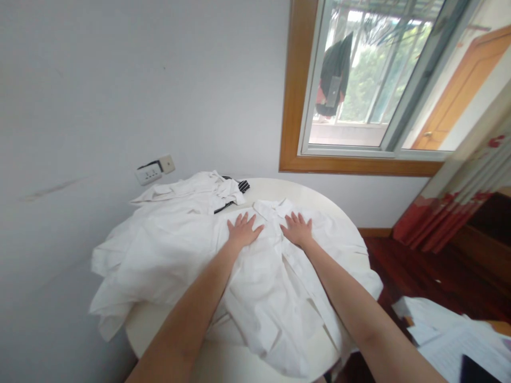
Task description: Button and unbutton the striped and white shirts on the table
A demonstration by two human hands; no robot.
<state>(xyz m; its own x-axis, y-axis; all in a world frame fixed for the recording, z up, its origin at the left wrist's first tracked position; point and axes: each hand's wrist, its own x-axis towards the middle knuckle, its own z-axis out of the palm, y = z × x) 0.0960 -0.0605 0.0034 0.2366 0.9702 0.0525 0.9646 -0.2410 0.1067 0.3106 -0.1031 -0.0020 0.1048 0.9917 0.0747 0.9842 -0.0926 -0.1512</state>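
A white collared shirt lies spread on a round white table, its collar toward the wall and its front edges slightly parted lower down. My left hand rests flat on the cloth left of the collar, fingers spread. On the other side of the collar, my right hand also presses flat with fingers apart. Neither hand grips anything. More white clothing is heaped at the table's left, beside the shirt. A black-and-white striped item pokes out behind that heap; most of it is hidden.
A wall with a socket stands behind the table. To the right are a wood-framed window and a red-and-cream curtain. Papers and a dark object sit at the lower right, above the dark red floor.
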